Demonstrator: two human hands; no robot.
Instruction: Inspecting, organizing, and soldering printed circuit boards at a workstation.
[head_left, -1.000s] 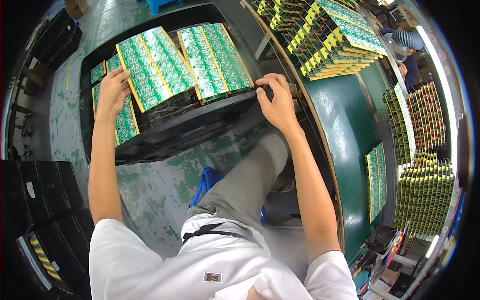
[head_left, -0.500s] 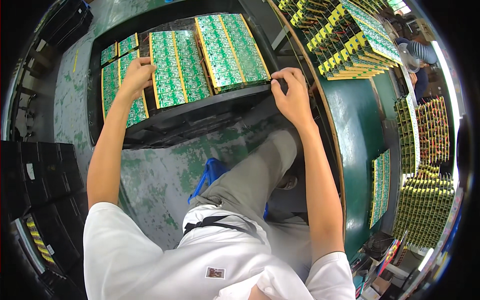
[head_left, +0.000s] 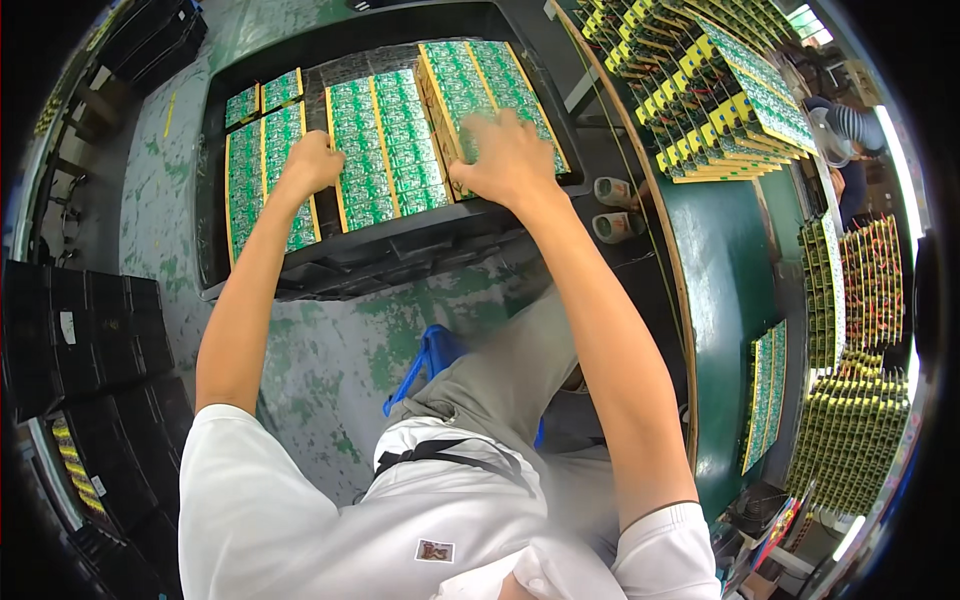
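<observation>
Stacks of green circuit board panels with yellow strips lie in a black tray. My left hand is closed, its curled fingers at the left edge of the middle stack. Whatever it grips is hidden. Above the near part of the right stack is my right hand, thumb apart from the fingers, smeared by motion. Its thumb is near the left side of that stack; whether it touches cannot be told. Left of my left hand lies another stack, with smaller panels behind it.
A green-topped bench runs along the right, bearing upright rows of boards and a panel near its edge. Black crates stand at the left. Another person is at the far right. Shoes lie beside the bench.
My right hand has moved left from the right stack's near right corner to over that stack. My left fingers have curled in more. The tray appears shifted right and lower in view.
</observation>
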